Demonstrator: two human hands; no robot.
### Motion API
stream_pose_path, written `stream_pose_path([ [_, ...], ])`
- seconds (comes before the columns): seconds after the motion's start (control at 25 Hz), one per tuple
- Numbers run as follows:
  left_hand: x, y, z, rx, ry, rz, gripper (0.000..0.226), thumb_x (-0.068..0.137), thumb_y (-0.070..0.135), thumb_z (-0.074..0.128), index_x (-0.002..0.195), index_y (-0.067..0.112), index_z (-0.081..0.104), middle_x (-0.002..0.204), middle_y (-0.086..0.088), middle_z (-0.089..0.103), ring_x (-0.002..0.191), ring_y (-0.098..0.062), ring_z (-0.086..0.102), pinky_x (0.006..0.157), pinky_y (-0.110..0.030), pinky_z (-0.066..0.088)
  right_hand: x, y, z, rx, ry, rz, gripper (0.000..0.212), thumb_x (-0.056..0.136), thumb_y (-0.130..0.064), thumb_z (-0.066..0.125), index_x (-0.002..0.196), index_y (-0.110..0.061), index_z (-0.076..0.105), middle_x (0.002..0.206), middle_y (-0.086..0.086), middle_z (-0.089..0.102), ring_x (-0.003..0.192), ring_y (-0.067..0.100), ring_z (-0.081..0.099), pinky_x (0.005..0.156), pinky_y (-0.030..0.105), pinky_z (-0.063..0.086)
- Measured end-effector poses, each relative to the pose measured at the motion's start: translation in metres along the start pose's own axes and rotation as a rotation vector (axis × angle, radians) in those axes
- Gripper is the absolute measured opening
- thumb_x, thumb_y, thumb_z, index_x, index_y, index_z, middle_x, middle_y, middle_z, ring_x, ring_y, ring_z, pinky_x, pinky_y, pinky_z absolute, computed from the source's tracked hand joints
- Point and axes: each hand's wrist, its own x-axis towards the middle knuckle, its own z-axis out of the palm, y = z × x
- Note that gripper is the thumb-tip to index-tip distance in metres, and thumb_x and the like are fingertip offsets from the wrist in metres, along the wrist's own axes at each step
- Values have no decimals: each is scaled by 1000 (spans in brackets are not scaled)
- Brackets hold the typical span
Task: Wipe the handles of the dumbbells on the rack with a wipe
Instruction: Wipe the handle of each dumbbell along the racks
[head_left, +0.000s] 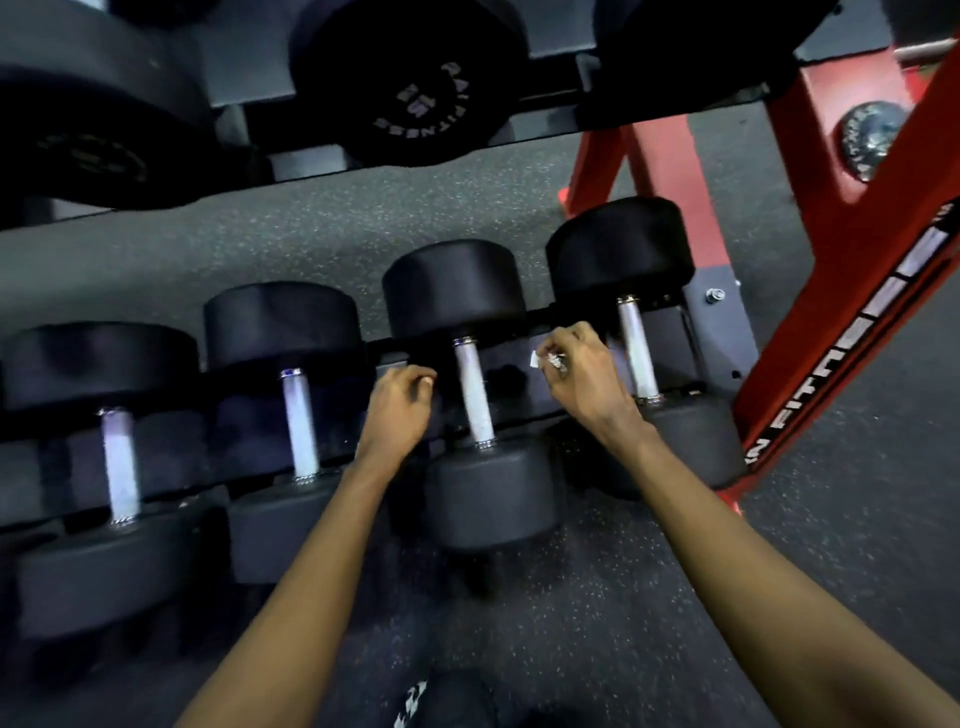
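Your right hand (582, 384) pinches the wipe (551, 359), a small crumpled white scrap, at its fingertips. The grip hangs between two dumbbell handles. The third handle (472, 395) lies just left of it and the end handle (638, 348) just right, and the wipe touches neither. Your left hand (402, 402) sits just beyond the third handle, fingers curled in; I cannot tell whether it holds anything. You seem to be between handles, with no rubbing under way. Next, lay the wipe round one handle, close your fingers over it and rub from collar to collar. Two more handles wait further left on the rack (810, 312).
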Motion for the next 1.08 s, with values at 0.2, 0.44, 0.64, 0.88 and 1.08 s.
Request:
stream_pose_path([
  [0.2,6,-53,12,313,-207,-379,90,97,61,50,162,17,7,168,-20,-6,154,-41,2,122,-53,8,10,-43,36,120,-88,-46,14,79,-2,66,89,-12,66,90,4,58,79,16,59,77,20,47],
  [0.44,7,-56,31,360,-390,-443,123,84,84,44,152,16,-33,155,-21,-42,145,-43,-35,118,-61,-12,15,-60,63,42,-281,-44,22,80,-2,67,98,-13,67,98,3,62,92,19,61,85,32,52],
  [0.64,11,-57,34,352,-430,-491,124,83,86,41,148,16,-38,150,-22,-48,140,-44,-41,114,-63,-18,12,-54,61,-19,-390,-72,19,88,-9,66,107,-11,68,112,7,56,101,24,59,87,29,47],
  [0.88,13,-58,34,310,-450,-517,129,80,87,45,146,17,-41,148,-22,-50,138,-44,-43,112,-62,-22,18,-42,57,-88,-589,-250,18,90,-12,63,106,-9,72,111,4,51,100,22,59,91,26,47],
  [1.08,14,-56,34,313,-441,-526,131,79,86,47,148,17,-39,149,-22,-49,140,-44,-41,112,-61,-21,19,-47,60,-221,-790,-341,14,89,-12,62,97,-8,73,111,8,52,95,31,62,83,39,53],
])
